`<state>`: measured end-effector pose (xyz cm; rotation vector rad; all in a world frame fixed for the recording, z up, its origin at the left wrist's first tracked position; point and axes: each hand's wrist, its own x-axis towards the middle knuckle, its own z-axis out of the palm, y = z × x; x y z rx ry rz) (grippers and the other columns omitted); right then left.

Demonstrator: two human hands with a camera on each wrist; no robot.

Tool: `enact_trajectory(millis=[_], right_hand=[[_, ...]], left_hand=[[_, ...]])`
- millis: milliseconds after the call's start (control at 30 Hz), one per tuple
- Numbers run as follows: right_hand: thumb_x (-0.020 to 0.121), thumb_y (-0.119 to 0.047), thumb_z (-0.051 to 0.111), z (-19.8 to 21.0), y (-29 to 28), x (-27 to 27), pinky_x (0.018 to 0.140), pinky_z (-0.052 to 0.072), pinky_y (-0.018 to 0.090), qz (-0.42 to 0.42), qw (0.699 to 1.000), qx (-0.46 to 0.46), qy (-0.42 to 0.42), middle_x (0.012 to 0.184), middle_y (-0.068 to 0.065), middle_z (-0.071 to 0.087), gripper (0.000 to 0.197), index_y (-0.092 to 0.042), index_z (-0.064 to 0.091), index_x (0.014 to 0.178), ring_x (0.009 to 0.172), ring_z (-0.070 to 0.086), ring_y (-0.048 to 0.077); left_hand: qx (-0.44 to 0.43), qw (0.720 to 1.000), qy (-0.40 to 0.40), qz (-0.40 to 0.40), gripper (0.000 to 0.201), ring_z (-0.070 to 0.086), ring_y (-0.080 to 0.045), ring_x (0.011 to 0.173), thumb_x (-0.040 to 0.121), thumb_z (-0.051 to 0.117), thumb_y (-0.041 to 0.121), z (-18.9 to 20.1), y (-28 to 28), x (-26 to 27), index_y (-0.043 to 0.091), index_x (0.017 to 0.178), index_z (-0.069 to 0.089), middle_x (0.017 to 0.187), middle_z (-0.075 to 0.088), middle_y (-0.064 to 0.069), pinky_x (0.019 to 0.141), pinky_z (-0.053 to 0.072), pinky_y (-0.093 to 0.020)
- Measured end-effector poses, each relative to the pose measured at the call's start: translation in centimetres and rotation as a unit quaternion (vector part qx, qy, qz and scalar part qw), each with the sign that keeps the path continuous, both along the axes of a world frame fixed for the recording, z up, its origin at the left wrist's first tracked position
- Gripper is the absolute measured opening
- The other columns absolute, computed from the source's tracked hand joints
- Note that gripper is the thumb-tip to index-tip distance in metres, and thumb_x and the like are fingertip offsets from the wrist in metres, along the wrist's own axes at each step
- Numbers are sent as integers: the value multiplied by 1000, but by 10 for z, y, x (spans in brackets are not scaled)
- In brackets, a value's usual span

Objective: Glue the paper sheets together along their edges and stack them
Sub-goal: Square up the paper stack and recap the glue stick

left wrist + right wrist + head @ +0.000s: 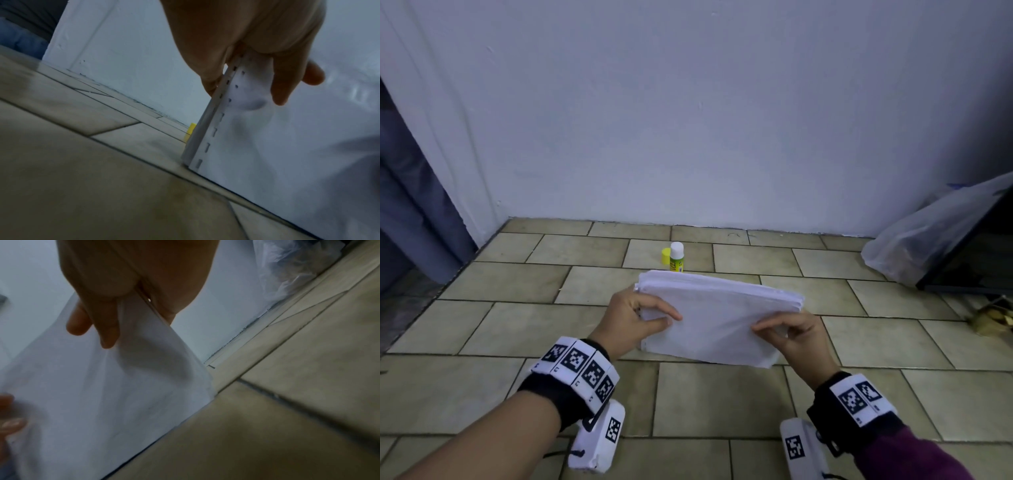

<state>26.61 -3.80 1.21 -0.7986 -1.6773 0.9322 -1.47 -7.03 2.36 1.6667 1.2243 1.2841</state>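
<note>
The left hand and the right hand each pinch one side of a stack of paper sheets, thumb on the near face and fingers behind. The stack stands tilted on its lower edge on the floor, leaning away from the person. Both grips are clenched on the paper; neither is released.

Handling, as judged from these views: the stack is light and thin. It is soft rather than stiff, since the near sheet dimples under the left thumb and bows beside the right hand's fingers. A row of punched holes runs down the left edge, and this edge looks the weakest and likeliest to tear. The sheets may slide on one another, so hold is best taken at the two side edges, as here, with light pressure. Whether any edges are already glued cannot be told.

The surface is a floor of beige tiles with dark joints, hard and level. Beyond the stack stands a glue stick, upright, with its yellow cap just beside it. At the far right lies a crumpled plastic bag against a dark panel. A plain pale wall closes the scene, and a dark opening lies at far left.
</note>
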Motion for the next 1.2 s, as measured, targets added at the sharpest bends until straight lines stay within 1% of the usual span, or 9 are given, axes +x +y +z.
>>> enact_trajectory(millis=[133,267,400,533,600,700,800,1067,1200], right_hand=[[66,-14,81,1,2,5,88,47,19,7,999,-4,-43,106,7,68,14,-25,78,75,107,59,14],[72,8,75,-3,3,3,78,49,14,46,995,-54,-73,82,-13,73,42,-35,77,68,87,66,3],[72,-4,78,4,2,-1,81,47,11,44,996,-6,-84,85,-19,72,34,-38,76,70,92,64,-1],[67,-29,76,10,3,3,90,46,16,22,995,30,-96,114,0,65,4,-29,77,72,114,55,8],[66,-31,76,6,4,4,89,47,17,25,995,14,-95,112,-1,65,3,-29,77,69,113,56,10],[68,-27,78,-1,4,1,82,48,18,47,993,-31,-104,88,-15,72,6,-33,77,69,95,64,7],[73,2,76,-6,7,0,80,48,14,48,992,-30,-111,79,-18,72,39,-37,77,70,86,66,1],[65,-25,76,10,6,4,90,45,14,12,994,37,-101,115,1,63,3,-25,76,68,113,55,6],[70,0,78,6,7,4,77,45,9,55,989,-41,-129,84,-20,71,32,-31,76,63,91,61,-4]], left_hand=[[22,999,3,-28,21,30,11,135,59,78,25,-2,1,-5,25,80,78,147,33,15,105,34,-10],[-40,999,-22,-26,26,66,-3,99,63,80,13,-8,-1,-2,37,73,78,96,75,8,92,50,-23],[12,1000,-11,2,41,68,1,81,69,75,-3,-6,1,-2,38,64,76,75,74,11,81,48,-13],[40,999,27,-4,21,40,4,132,61,80,14,-1,2,-9,33,70,77,141,47,10,103,36,-14],[24,999,21,-19,15,34,5,135,59,78,23,-3,0,-9,32,70,77,146,38,15,105,33,-12],[-19,1000,-6,-14,25,60,2,107,66,78,10,-9,-1,-5,35,67,77,107,71,12,93,44,-20],[-16,1000,13,6,58,68,-1,76,74,68,-18,-8,1,-5,38,60,75,71,73,10,80,49,-15],[6,1000,15,10,39,64,3,88,63,79,-1,-6,0,-5,38,62,75,83,73,18,81,47,-11],[-42,997,63,3,51,66,1,79,70,75,-13,-14,0,-6,37,59,74,72,72,13,80,47,-12]])
